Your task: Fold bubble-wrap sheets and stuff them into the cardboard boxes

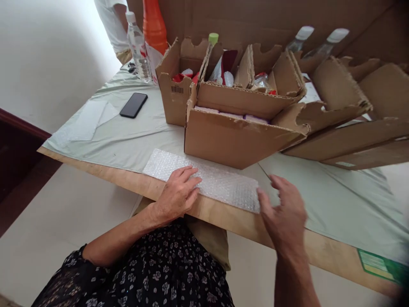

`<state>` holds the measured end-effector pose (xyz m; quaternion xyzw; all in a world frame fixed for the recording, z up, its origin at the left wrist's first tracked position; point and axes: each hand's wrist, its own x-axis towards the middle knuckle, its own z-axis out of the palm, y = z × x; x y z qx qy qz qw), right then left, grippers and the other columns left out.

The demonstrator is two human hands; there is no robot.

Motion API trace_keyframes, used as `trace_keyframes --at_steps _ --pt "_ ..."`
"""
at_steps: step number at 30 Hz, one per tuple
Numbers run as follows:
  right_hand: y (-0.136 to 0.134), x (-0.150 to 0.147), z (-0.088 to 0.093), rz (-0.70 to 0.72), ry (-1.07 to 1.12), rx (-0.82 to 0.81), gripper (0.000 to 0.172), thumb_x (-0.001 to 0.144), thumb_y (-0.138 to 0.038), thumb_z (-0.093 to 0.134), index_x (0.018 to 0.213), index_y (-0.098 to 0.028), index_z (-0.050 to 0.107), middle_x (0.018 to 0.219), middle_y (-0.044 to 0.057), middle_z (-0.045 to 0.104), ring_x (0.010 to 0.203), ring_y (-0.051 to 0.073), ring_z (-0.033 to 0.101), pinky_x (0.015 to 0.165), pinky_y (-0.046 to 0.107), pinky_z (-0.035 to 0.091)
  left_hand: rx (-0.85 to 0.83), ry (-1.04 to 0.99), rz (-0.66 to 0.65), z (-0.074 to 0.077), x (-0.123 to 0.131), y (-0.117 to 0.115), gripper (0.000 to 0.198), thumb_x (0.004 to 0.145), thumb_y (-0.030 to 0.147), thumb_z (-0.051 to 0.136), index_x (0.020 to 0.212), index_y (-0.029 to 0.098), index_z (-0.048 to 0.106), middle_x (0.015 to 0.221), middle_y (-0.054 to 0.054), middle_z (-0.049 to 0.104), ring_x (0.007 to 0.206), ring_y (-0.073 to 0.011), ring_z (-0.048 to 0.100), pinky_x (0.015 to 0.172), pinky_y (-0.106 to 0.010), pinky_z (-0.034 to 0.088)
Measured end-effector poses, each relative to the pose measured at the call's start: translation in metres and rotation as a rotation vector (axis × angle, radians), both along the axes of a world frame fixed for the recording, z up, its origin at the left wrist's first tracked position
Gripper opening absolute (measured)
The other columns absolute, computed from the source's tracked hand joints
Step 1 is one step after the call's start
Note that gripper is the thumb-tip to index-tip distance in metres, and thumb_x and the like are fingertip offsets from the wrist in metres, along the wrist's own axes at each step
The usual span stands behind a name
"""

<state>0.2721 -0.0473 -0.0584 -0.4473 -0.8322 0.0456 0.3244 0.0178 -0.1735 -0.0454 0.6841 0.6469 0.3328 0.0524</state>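
A long strip of bubble wrap (220,181) lies flat along the table's front edge. My left hand (180,192) rests on its left half, fingers apart and pointing right, gripping nothing. At the strip's right end is my right hand (284,207), slightly blurred, its thumb beside the end and its fingers spread and curved. Nothing shows between the right thumb and fingers. Just behind the strip stands a low cardboard box (230,138) with white and purple items inside.
More cut cardboard boxes (175,100) holding packets stand behind and to the right. A phone (133,105), clear plastic pieces (89,119), a clear bottle (139,51) and an orange bottle (154,25) are at the left. Part of a person (111,21) shows beyond the table.
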Motion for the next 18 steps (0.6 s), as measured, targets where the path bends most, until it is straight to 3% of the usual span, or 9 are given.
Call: trace_keyframes --at_steps 4,7,11,13,15,18 --pt "-0.022 -0.075 -0.004 0.347 -0.229 -0.028 0.036 0.1 -0.023 0.05 0.133 -0.019 0.065 0.14 0.015 0.066 0.12 0.031 0.065 0.098 0.048 0.052 -0.2 0.202 -0.008 -0.006 -0.001 0.01 0.041 0.096 0.014 0.053 0.135 0.014 0.063 0.148 -0.018 0.061 0.145 -0.0357 0.05 0.119 -0.061 0.04" --pt "-0.028 -0.089 -0.014 0.414 -0.338 -0.074 0.037 0.101 -0.023 0.05 0.135 -0.016 0.065 0.148 0.016 0.062 0.131 0.032 0.06 0.102 0.047 0.051 -0.346 0.287 0.06 -0.015 -0.022 -0.004 0.046 0.099 0.028 0.056 0.143 0.018 0.059 0.157 -0.018 0.054 0.148 -0.0388 0.045 0.121 -0.068 0.031" --pt "-0.027 -0.026 -0.025 0.291 -0.305 -0.085 0.04 0.105 -0.036 0.048 0.137 -0.018 0.064 0.15 0.015 0.061 0.138 0.032 0.056 0.105 0.048 0.049 -0.376 0.301 0.237 -0.021 -0.075 -0.043 0.051 0.103 0.044 0.047 0.148 0.022 0.056 0.162 -0.016 0.047 0.153 -0.0403 0.038 0.122 -0.07 0.026" --pt "-0.024 0.013 -0.025 0.15 -0.234 -0.104 0.039 0.105 -0.041 0.046 0.129 -0.02 0.069 0.141 0.014 0.067 0.133 0.032 0.06 0.103 0.049 0.05 -0.34 0.268 0.332 -0.019 -0.098 -0.058 0.051 0.104 0.047 0.042 0.14 0.019 0.062 0.156 -0.018 0.055 0.149 -0.0412 0.043 0.12 -0.068 0.031" --pt "-0.019 0.039 -0.023 -0.007 -0.168 -0.117 0.039 0.105 -0.044 0.044 0.118 -0.02 0.073 0.131 0.014 0.072 0.125 0.033 0.065 0.101 0.051 0.05 -0.254 0.238 0.43 -0.017 -0.114 -0.063 0.051 0.102 0.05 0.043 0.128 0.014 0.069 0.144 -0.022 0.063 0.144 -0.042 0.048 0.118 -0.064 0.036" --pt "-0.007 0.042 -0.024 -0.13 -0.141 -0.124 0.039 0.102 -0.045 0.047 0.115 -0.019 0.073 0.13 0.015 0.072 0.121 0.035 0.065 0.1 0.053 0.049 -0.154 0.232 0.558 -0.017 -0.12 -0.053 0.048 0.098 0.052 0.051 0.117 0.014 0.072 0.137 -0.022 0.066 0.143 -0.043 0.049 0.119 -0.063 0.036"
